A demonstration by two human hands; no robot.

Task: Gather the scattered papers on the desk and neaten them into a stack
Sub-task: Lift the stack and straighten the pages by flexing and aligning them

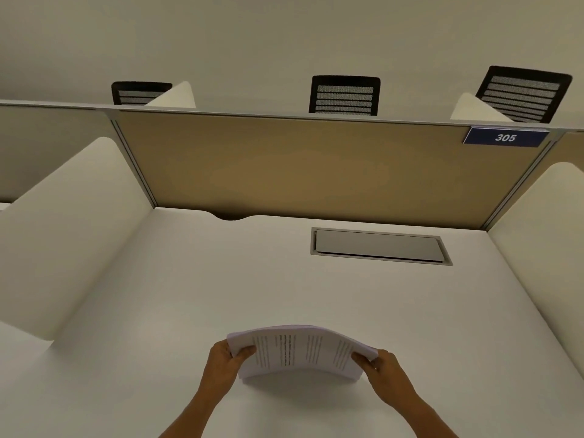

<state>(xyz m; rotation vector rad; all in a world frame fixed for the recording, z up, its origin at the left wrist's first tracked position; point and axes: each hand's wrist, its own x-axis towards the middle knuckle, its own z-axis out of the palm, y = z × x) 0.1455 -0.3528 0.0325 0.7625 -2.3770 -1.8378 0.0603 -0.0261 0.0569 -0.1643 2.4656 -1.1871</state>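
Near the front edge of the white desk [177, 279], close to the person, a stack of printed papers [300, 350] is held up between both hands; the left hand [222, 361] grips the stack's left edge, thumb curled over the top sheet and the other fingers hidden beneath; the right hand [384, 369] grips the right edge in the same way, thumb on top and fingers out of sight under the sheets; the stack bows upward in the middle, its sheets gathered together with the edges roughly aligned, and it casts a soft shadow on the desk surface just below; lines of dark text run across the top sheet, too small to read; farther back, set into the desk toward the right, lies a grey rectangular cable hatch [379, 245] with its lid down; a tan fabric partition [300, 165] rises along the far edge of the desk, with a blue plate [505, 137] reading 305 at its upper right corner; white side dividers [69, 222] flank the desk on both sides; beyond the partition, the black mesh backs of three office chairs [345, 94] show against a pale wall.
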